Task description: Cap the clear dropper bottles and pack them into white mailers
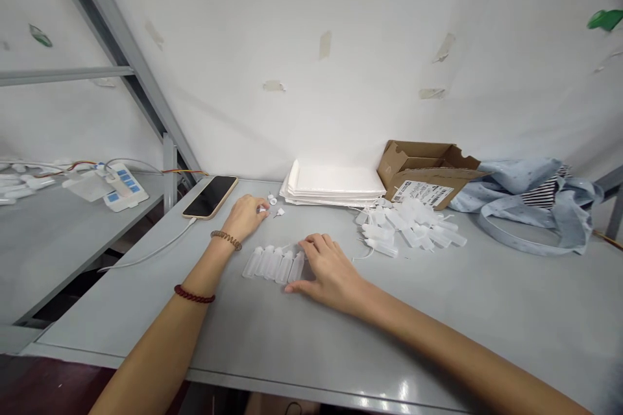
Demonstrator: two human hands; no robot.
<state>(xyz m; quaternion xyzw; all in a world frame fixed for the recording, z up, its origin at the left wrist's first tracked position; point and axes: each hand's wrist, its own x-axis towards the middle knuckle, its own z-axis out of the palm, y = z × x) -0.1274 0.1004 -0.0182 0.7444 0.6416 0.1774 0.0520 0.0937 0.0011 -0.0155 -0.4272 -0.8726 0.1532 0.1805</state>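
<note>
A row of several small translucent squeeze bottles [267, 264] lies side by side on the grey table. My right hand [333, 270] is at the right end of this row, its thumb below and its fingers above the last bottle [296, 267], gripping it by its two ends. Farther back, my left hand [247, 215] has its fingertips pinched on a small white piece that looks like a cap. Beside those fingertips lie a few loose white caps [279, 212] with thin needle tips. To the right sits a loose heap of more bottles [413, 224].
A phone [210, 197] with a charging cable lies at the left. White padded envelopes [335, 185] are stacked against the wall, next to an open cardboard box [428, 172]. Light blue cloth [530, 207] lies at the right. A white power strip [125, 187] is on the neighbouring table.
</note>
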